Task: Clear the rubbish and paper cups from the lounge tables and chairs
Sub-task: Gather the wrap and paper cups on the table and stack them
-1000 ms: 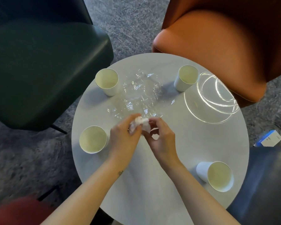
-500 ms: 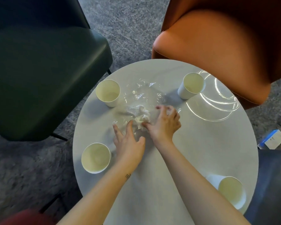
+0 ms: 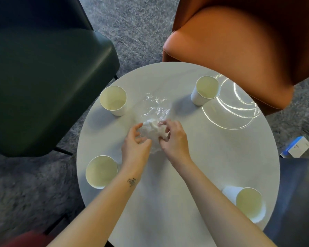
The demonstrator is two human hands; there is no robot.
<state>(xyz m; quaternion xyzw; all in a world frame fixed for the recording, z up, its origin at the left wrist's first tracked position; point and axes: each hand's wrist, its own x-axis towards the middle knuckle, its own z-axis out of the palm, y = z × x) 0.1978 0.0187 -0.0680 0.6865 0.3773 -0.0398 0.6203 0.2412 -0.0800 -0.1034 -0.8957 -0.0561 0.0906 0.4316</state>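
On grey carpet, one lounge group, seen from above.

Chairs: 3 sure. Dark green chair far left, orange chair far right, dark chair near right. Also a red edge near left, too little in view to name.

Bench: 1, round, white, between the chairs.

Hands: 2, bare, both over the bench centre. Left hand and right hand just beside each other.

Paper cups: 4, on the bench, mouths toward the camera, well apart, one per quarter. Far-left cup, far-right cup, near-left cup, near-right cup close to the rim.

Clear plastic wrap: 1 sheet, crinkled. Far part flat on the bench between the two far cups, near part bunched between the hands.

Box: 1, blue and white, on the carpet right of the bench.

White crumpled wad: 1, inside the bunched wrap.

Left fingers: curled inward, thumb out, pinching the near-left edge of the wrap. Right fingers: bent round the wad, gripping it together with the film, tips partly hidden.
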